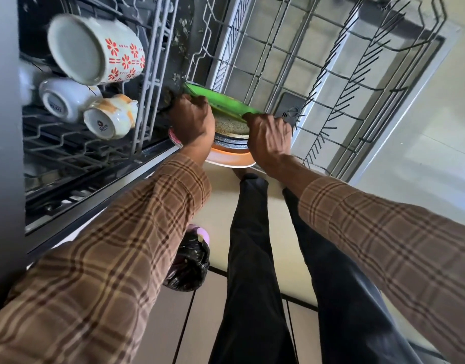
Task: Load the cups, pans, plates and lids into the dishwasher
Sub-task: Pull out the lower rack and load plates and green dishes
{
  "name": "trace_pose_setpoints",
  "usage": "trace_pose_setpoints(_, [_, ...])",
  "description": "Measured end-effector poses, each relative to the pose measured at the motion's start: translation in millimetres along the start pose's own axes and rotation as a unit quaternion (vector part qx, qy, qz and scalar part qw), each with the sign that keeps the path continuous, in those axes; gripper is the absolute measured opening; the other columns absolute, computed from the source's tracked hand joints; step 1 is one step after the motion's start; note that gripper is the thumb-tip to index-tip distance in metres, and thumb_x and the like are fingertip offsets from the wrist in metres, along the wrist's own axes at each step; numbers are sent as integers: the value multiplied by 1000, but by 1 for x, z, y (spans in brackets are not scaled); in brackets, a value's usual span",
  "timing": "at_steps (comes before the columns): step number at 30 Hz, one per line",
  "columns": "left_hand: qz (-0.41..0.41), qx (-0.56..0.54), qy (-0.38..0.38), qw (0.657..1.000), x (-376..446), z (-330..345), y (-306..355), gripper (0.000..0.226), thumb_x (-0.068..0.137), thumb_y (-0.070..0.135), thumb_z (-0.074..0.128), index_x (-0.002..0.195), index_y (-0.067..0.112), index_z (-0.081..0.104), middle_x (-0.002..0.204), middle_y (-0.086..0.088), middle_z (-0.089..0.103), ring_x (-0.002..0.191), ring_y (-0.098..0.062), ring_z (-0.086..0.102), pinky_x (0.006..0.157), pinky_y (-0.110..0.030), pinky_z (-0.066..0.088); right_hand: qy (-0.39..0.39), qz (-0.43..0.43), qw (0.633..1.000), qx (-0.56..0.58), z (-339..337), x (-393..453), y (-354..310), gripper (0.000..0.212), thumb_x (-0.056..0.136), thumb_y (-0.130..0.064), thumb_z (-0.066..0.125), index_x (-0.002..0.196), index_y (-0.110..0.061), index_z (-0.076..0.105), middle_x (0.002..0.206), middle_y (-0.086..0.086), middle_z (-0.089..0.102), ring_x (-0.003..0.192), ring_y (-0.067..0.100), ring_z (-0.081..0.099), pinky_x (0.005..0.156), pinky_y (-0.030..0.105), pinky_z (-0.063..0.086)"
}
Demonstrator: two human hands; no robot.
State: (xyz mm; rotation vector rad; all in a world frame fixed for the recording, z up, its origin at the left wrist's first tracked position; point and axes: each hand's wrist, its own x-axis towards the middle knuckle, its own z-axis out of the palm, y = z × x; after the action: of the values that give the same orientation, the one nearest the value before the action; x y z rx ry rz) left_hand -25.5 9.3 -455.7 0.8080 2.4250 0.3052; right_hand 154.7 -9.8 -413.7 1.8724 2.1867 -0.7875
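Note:
Both my hands hold a stack of plates over the near corner of the pulled-out lower rack (339, 82). My left hand (192, 119) grips the stack's left side. My right hand (269, 137) grips its right side, fingers curled over the green plate (220, 103) on top. Below the green plate lie a speckled plate (230, 126), dark ones and an orange plate (230, 157) at the bottom. In the upper rack (147, 82) on the left sit a large white mug with red flowers (94, 48), a white cup (64, 98) and a white-and-orange cup (113, 118).
The lower rack's wire tines stand bare across the open dishwasher door (420, 106). A black bag (192, 261) lies on the tiled floor near the dishwasher's front. My legs in dark trousers (255, 258) stand just before the door.

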Motion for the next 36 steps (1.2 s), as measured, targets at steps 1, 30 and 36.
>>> trace_pose_setpoints(1, [-7,-2,8,1000,-2,0,2,50,78,52,54,92,11,78,94,-13,78,94,-32,71,88,-45,57,-1,0,1000,2,-1,0,0,43,97,-6,41,123,-27,68,97,9,69,78,27,57,69,33,28])
trace_pose_setpoints(30, [-17,-3,24,1000,-7,-1,25,34,84,53,65,99,24,74,101,0,76,97,-22,68,82,-35,52,7,14,1000,13,3,39,10,52,92,3,49,131,-27,66,105,13,72,85,29,63,70,33,30])
trace_pose_setpoints(36, [17,-43,8,999,-13,-2,29,29,94,7,60,122,10,67,116,-5,72,96,-10,63,78,-9,45,-41,17,998,55,-6,61,25,29,101,-17,56,127,-19,66,109,10,66,88,19,53,74,32,35])
